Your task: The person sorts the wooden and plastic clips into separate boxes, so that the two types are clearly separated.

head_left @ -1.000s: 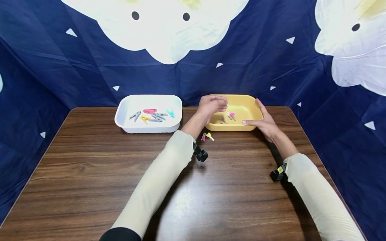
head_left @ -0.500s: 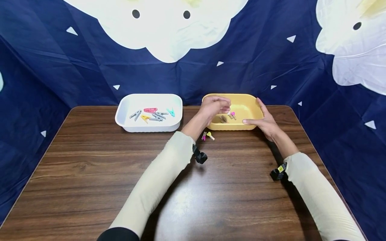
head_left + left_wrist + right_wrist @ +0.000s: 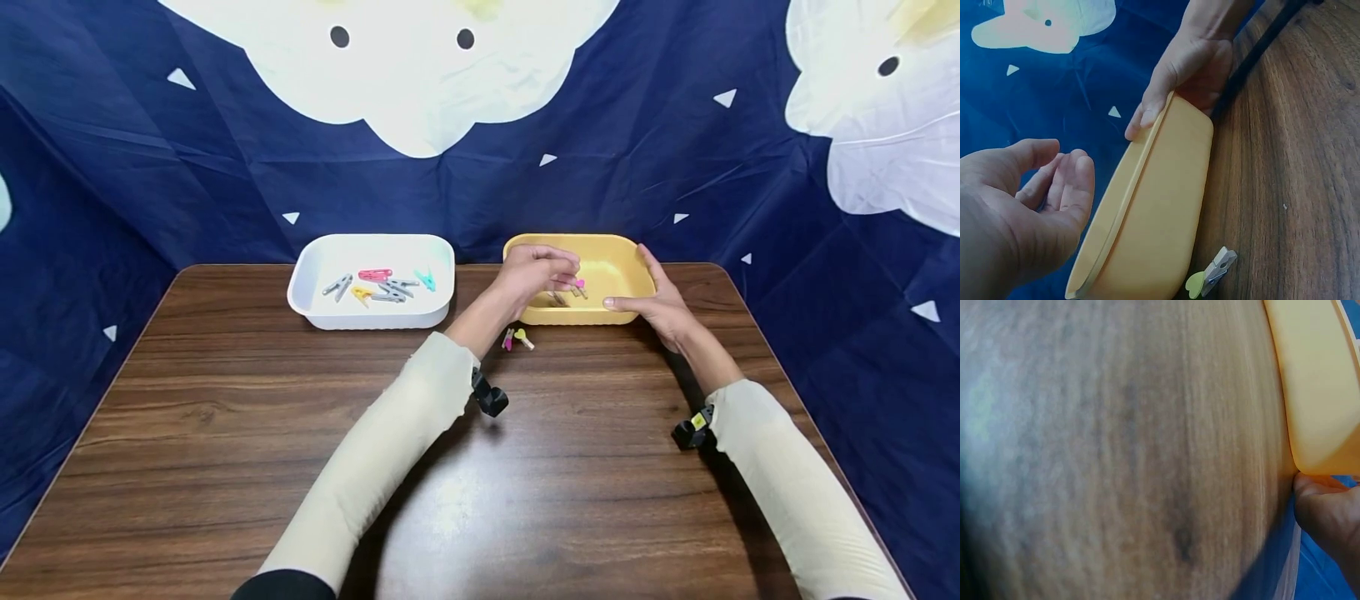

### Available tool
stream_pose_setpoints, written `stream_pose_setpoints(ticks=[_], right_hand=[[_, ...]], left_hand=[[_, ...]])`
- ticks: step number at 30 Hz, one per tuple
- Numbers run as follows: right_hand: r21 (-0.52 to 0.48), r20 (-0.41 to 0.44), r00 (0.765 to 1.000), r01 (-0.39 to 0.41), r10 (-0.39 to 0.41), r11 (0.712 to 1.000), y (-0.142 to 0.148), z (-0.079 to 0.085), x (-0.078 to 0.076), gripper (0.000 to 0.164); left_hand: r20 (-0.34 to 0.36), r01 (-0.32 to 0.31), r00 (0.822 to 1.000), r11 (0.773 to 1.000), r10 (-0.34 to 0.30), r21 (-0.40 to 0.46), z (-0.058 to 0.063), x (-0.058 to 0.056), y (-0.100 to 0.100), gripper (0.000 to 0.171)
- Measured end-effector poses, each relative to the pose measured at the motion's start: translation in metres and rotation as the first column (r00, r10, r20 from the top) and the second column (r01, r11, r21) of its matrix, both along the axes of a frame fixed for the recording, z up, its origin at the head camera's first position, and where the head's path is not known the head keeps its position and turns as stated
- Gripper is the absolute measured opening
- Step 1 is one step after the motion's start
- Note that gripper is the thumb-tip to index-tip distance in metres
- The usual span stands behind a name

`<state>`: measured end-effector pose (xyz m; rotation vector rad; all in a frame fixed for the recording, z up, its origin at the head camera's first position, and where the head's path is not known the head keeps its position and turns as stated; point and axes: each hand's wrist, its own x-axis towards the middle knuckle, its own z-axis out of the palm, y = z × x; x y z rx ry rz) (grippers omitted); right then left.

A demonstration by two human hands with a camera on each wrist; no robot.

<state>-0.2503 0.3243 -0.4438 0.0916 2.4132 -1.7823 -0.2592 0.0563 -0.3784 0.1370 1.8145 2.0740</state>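
Observation:
My left hand hovers over the left part of the yellow plastic tub. In the left wrist view its fingers are loosely bent, with a gap to the thumb and nothing held. Small wooden clothespins, one with a pink heart, lie on the tub's floor, partly hidden behind that hand. My right hand grips the tub's right end, thumb over the front rim and fingers along the outside. Just in front of the tub, a pink-heart clothespin and a yellow-heart clothespin lie on the table.
To the left stands a white plastic tub holding several larger clothespins in grey, red, yellow and turquoise. Both tubs sit at the back edge of the brown wooden table, against a dark blue cloth backdrop.
My left hand has shifted slightly to the right over the yellow tub, now covering more of the clothespins inside. The right hand has kept its grip on the tub's end.

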Motion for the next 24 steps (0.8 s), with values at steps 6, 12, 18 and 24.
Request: stream_pose_setpoints(ticks=[6,12,18,24], right_hand=[[-0.023,0.0,1.0,-0.002,0.002,1.0,0.001,-0.002,0.0,0.132],[-0.013,-0.002,1.0,-0.004,0.004,1.0,0.001,-0.002,-0.001,0.132],[-0.02,-0.001,1.0,-0.005,0.005,1.0,0.001,-0.001,0.0,0.131],[-0.023,-0.003,1.0,-0.009,0.009,1.0,0.001,-0.002,-0.001,0.131]], left_hand=[[-0.016,0.008,1.0,1.0,-0.008,-0.012,0.0,0.003,-0.001,0.027],[-0.028,0.026,0.999,1.0,-0.026,-0.001,-0.002,0.007,-0.002,0.021],[-0.025,0.048,0.999,0.999,-0.048,0.001,-0.004,0.01,-0.003,0.021],[-0.038,0.073,0.997,0.997,-0.073,-0.012,-0.002,0.014,-0.004,0.026]])
